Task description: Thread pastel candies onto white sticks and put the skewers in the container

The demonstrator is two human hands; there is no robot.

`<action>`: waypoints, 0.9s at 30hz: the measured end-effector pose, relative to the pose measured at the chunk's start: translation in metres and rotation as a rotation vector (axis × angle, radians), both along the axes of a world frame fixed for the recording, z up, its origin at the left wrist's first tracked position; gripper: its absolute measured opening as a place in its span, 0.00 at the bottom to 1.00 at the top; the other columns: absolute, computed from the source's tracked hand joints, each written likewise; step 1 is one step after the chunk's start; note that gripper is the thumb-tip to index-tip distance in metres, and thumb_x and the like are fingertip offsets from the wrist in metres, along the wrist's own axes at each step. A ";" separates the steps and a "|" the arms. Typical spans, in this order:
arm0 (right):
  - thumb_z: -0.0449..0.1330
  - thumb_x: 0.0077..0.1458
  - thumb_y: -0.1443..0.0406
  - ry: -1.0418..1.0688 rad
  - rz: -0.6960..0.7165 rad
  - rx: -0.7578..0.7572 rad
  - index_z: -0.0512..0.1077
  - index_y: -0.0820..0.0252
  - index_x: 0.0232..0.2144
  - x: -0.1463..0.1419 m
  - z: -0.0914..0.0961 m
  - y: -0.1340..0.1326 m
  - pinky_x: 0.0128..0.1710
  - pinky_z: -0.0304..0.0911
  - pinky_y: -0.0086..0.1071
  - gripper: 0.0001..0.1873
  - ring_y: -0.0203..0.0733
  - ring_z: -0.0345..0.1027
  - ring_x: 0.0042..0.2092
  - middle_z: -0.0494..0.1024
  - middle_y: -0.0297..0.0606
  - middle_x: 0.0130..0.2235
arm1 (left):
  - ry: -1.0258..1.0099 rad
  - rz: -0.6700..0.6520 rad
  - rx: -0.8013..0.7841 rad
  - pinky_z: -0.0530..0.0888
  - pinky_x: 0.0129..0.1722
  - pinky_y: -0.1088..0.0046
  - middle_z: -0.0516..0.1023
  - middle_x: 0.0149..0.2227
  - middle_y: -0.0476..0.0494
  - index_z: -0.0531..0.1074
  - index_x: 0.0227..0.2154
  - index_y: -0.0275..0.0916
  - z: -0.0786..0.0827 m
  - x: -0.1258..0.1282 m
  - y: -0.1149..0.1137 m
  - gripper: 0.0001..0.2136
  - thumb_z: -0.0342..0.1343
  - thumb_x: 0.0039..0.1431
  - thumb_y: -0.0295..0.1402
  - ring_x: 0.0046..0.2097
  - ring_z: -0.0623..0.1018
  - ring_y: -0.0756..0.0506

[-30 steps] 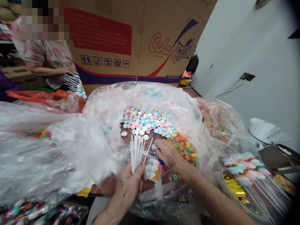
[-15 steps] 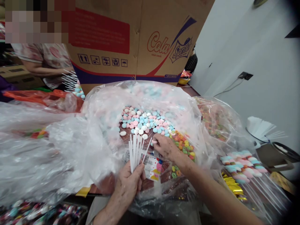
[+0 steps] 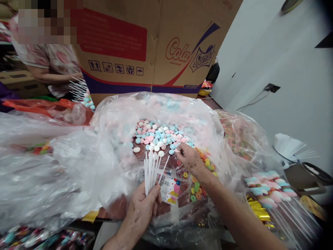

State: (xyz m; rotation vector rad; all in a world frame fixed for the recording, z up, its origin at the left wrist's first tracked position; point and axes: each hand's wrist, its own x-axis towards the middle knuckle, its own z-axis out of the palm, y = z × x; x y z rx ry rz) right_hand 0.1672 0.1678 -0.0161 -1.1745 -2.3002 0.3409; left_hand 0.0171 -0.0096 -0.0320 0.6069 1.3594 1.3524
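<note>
Beyond the pastel candies (image 3: 158, 134), a carton (image 3: 153, 48) reads "Cola" and "Sprite".

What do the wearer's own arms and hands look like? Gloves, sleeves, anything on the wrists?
Both bare: the left hand and right hand are ungloved. The left forearm and right forearm show no sleeve within the frame. No watch, bracelet or ring shows, and no cables or markers; some fingers are partly hidden.

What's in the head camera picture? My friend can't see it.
The person's left hand holds white sticks; the right hand is at pink, blue and white candies, near colourful ring candies. A big cardboard box stands behind.
</note>
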 end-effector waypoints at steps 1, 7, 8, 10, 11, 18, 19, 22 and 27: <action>0.52 0.55 0.65 0.002 0.000 0.021 0.64 0.55 0.29 -0.001 -0.001 0.001 0.35 0.57 0.32 0.03 0.41 0.65 0.33 0.73 0.36 0.31 | 0.006 -0.007 0.000 0.52 0.12 0.79 0.68 0.14 0.56 0.68 0.22 0.40 0.000 0.000 0.000 0.16 0.60 0.48 0.48 0.11 0.58 0.56; 0.53 0.54 0.69 -0.102 0.024 0.068 0.65 0.56 0.30 -0.014 -0.001 0.015 0.34 0.57 0.31 0.03 0.41 0.63 0.33 0.72 0.35 0.31 | -0.006 -0.008 0.000 0.53 0.12 0.79 0.70 0.15 0.56 0.69 0.23 0.40 0.001 -0.001 0.000 0.16 0.61 0.47 0.48 0.11 0.59 0.56; 0.53 0.54 0.70 -0.154 0.047 0.080 0.66 0.56 0.31 -0.016 -0.002 0.016 0.35 0.58 0.31 0.04 0.41 0.63 0.34 0.73 0.36 0.32 | -0.002 -0.005 -0.007 0.53 0.12 0.79 0.69 0.14 0.56 0.69 0.23 0.40 0.002 -0.001 0.000 0.16 0.61 0.47 0.48 0.11 0.59 0.55; 0.53 0.54 0.72 -0.268 0.092 0.101 0.67 0.57 0.32 -0.019 -0.005 0.014 0.37 0.59 0.32 0.06 0.43 0.65 0.36 0.74 0.39 0.34 | 0.003 0.002 -0.016 0.53 0.12 0.80 0.66 0.12 0.57 0.68 0.22 0.40 0.002 0.000 0.000 0.16 0.61 0.47 0.48 0.11 0.58 0.55; 0.53 0.55 0.73 -0.318 0.103 0.112 0.68 0.57 0.33 -0.020 -0.007 0.012 0.38 0.60 0.33 0.07 0.44 0.66 0.38 0.75 0.41 0.35 | 0.004 0.001 -0.015 0.53 0.12 0.80 0.65 0.12 0.58 0.68 0.22 0.41 0.002 0.000 0.000 0.15 0.61 0.47 0.48 0.11 0.58 0.55; 0.52 0.63 0.72 -0.490 0.113 0.089 0.69 0.58 0.38 -0.018 -0.002 0.000 0.41 0.61 0.33 0.07 0.45 0.69 0.42 0.78 0.45 0.40 | 0.014 -0.030 -0.010 0.53 0.11 0.79 0.67 0.13 0.57 0.69 0.24 0.40 -0.001 -0.001 0.000 0.14 0.59 0.49 0.47 0.11 0.57 0.56; 0.52 0.63 0.71 -0.495 0.110 0.068 0.69 0.59 0.38 -0.018 0.000 0.000 0.41 0.61 0.33 0.07 0.45 0.69 0.42 0.78 0.45 0.40 | 0.012 -0.030 0.001 0.53 0.11 0.79 0.67 0.13 0.57 0.69 0.25 0.40 -0.002 -0.001 0.000 0.14 0.59 0.49 0.47 0.11 0.57 0.56; 0.52 0.63 0.72 -0.465 0.108 0.023 0.69 0.59 0.36 -0.018 0.001 0.003 0.40 0.60 0.33 0.07 0.45 0.69 0.43 0.77 0.45 0.40 | -0.002 -0.023 0.034 0.53 0.11 0.80 0.70 0.15 0.56 0.69 0.26 0.40 -0.004 0.000 -0.001 0.15 0.60 0.49 0.47 0.11 0.58 0.56; 0.53 0.59 0.71 -0.347 0.076 -0.007 0.68 0.58 0.37 -0.016 -0.008 0.008 0.36 0.59 0.31 0.06 0.42 0.67 0.37 0.75 0.38 0.36 | 0.008 -0.019 0.007 0.52 0.12 0.80 0.63 0.10 0.58 0.69 0.23 0.40 0.001 -0.001 -0.002 0.15 0.61 0.50 0.48 0.11 0.58 0.55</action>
